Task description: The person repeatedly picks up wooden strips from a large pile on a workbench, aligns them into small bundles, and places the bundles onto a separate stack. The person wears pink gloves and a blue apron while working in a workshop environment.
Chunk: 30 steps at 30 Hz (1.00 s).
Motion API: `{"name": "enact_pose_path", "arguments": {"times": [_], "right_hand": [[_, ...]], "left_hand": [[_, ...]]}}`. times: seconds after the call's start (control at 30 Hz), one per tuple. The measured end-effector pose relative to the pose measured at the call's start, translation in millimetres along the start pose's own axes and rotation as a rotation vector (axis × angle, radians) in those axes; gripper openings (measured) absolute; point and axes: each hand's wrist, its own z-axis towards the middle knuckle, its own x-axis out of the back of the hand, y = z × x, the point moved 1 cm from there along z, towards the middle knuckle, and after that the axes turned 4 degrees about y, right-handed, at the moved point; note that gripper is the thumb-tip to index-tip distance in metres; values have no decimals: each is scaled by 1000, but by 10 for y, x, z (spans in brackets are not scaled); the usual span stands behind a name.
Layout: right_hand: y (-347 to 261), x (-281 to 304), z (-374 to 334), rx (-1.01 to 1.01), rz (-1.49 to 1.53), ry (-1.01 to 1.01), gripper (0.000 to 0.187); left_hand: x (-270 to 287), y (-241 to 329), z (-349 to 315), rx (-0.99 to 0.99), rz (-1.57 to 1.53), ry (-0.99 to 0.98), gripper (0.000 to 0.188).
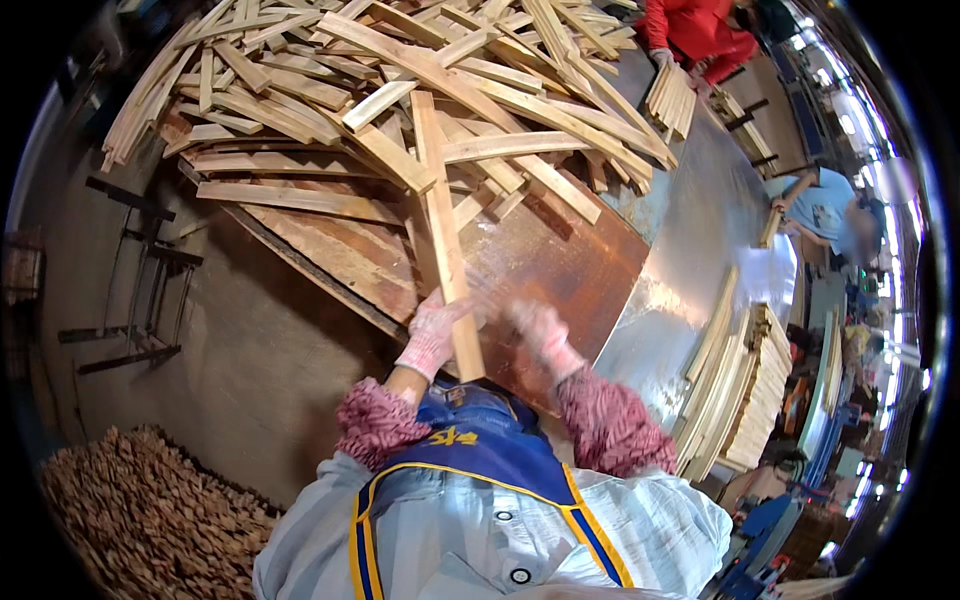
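Observation:
A long pale wooden slat runs from the pile toward my body, its near end above my blue apron. Around its left edge close the gloved fingers of my left hand. My right hand, gloved too, is apart from the slat, just right of it over the brown table board. Motion smears its fingers, so their pose cannot be made out. Beyond both hands rises a heap of loose wooden slats, lying crisscross on the table.
A shiny metal tabletop adjoins on the right, with stacked slats at its near end. Two people work across there, one in red, one in light blue. Left stands a dark metal rack; wood pieces heap below it.

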Motion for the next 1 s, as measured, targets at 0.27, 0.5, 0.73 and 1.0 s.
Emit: {"name": "enact_pose_path", "arguments": {"times": [0.27,0.5,0.73,1.0], "right_hand": [[655,1541,2569,58,-644,305,60],[493,1590,2403,224,-720,111,60],[1107,787,297,-365,1037,-389,35],[920,47,-1082,-681,1687,-410,63]], "left_hand": [[-194,-670,-680,25,-70,317,37],[-368,-760,-997,-188,128,512,38],[-434,-947,-1136,-320,32,305,32],[-560,-1771,-1357,136,48,337,43]]}}
